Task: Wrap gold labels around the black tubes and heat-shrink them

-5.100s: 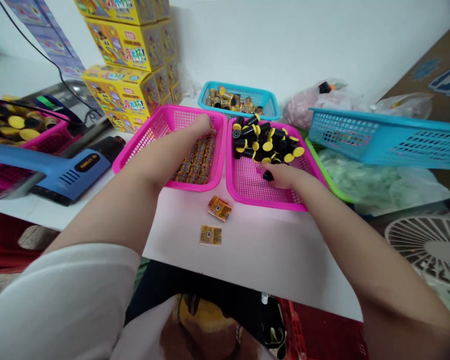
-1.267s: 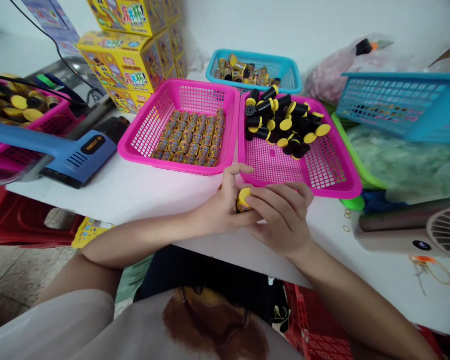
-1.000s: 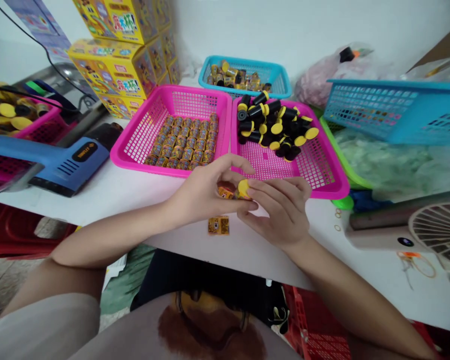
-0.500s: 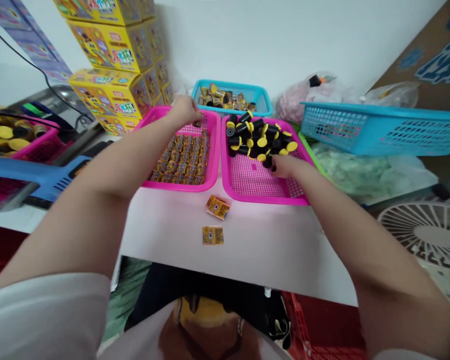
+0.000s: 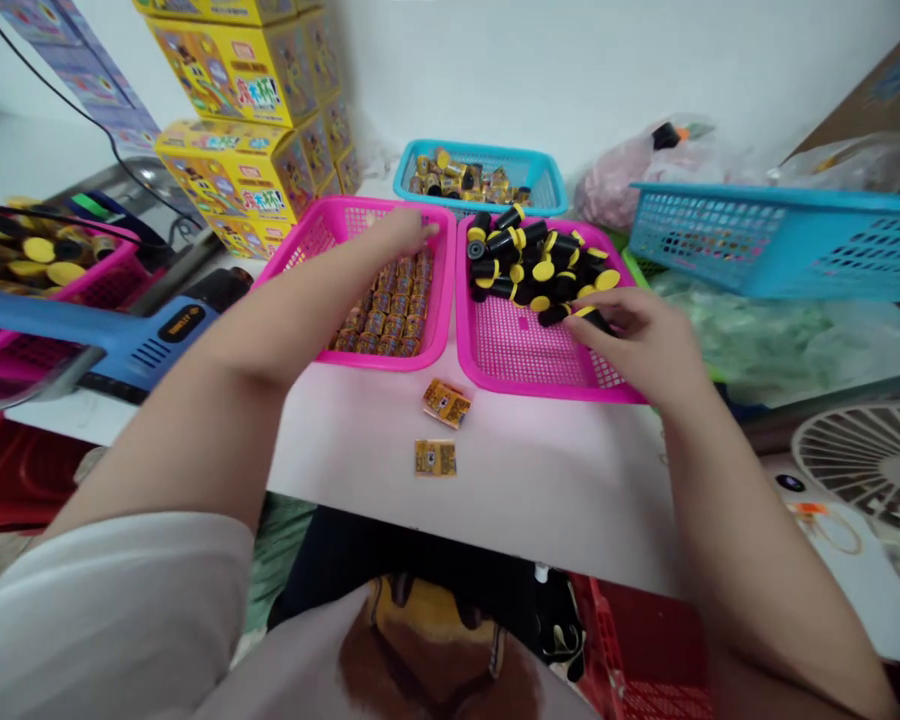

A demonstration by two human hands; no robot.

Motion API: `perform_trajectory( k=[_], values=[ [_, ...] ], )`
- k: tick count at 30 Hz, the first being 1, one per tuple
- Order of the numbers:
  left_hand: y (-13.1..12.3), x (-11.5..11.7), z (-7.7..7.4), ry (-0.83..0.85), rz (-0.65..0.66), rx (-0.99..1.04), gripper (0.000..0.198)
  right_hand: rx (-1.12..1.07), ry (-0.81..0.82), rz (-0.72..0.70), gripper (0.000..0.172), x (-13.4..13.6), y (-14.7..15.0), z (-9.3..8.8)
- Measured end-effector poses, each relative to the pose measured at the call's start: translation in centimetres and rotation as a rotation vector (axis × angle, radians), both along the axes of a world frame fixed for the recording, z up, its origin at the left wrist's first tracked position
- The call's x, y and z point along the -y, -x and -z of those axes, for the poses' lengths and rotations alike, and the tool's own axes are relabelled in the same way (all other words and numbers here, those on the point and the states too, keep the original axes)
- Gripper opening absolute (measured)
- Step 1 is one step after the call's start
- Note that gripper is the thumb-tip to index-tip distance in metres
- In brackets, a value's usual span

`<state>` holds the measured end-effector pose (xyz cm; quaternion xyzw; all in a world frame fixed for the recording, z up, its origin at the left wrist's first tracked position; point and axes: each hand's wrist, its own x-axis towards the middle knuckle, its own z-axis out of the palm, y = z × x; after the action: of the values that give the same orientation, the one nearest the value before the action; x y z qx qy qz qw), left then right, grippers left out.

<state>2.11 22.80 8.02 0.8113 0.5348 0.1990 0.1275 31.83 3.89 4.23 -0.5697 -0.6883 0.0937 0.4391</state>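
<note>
White wall (image 5: 570, 70) rises behind our desk (image 5: 540, 520), and yellow printed boxes (image 5: 232, 75) stand stacked toward its far left. Two pink baskets sit side by side at the desk's far edge, almost touching. The left pink basket (image 5: 300, 250) holds neat rows of gold cylinders (image 5: 390, 310) lying close together. The right pink basket (image 5: 547, 375) holds a heap of black cylinders with yellow caps (image 5: 540, 265), piled toward its far end.

Our left hand (image 5: 409, 235) reaches over the far part of the left pink basket, just above the gold rows. It is blurred, with the fingers stretched out loosely and nothing visible in them. Our right hand (image 5: 637, 335) lies over the right pink basket at the near edge of the heap. Its fingers (image 5: 604, 325) touch a black cylinder there, though we cannot tell whether they grip it.

Two small printed packets (image 5: 439, 430) lie on the bare desk in front of the baskets, one tilted and one nearer us. Behind the pink pair sits a blue basket (image 5: 450, 150) of gold cylinders. A tilted blue basket (image 5: 787, 240) hangs to the right, above a green bag (image 5: 742, 345), and a blue heat gun (image 5: 112, 320) lies to the left.
</note>
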Motion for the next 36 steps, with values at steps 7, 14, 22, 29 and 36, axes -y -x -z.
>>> perform_trajectory(
  k=[7,14,22,29,36],
  values=[
    [1.0,20.5,-0.6,-0.230,0.254,-0.218,0.045,-0.207,-0.352,0.051,0.016,3.6,1.3,1.5],
    [4.0,34.9,10.2,-0.328,0.458,-0.607,0.078,-0.187,-0.387,-0.045,0.015,4.2,1.9,1.9],
    [5.5,36.9,8.7,-0.446,0.636,-0.554,0.041,-0.157,-0.414,-0.065,0.015,4.6,2.0,1.9],
    [4.9,31.8,6.8,-0.317,0.608,-0.084,0.034,-0.243,-0.421,-0.015,0.022,4.6,2.0,2.2],
    [1.6,25.8,1.5,0.266,0.540,0.583,0.008,-0.618,-0.366,-0.180,0.040,6.0,4.5,2.7]
  ],
)
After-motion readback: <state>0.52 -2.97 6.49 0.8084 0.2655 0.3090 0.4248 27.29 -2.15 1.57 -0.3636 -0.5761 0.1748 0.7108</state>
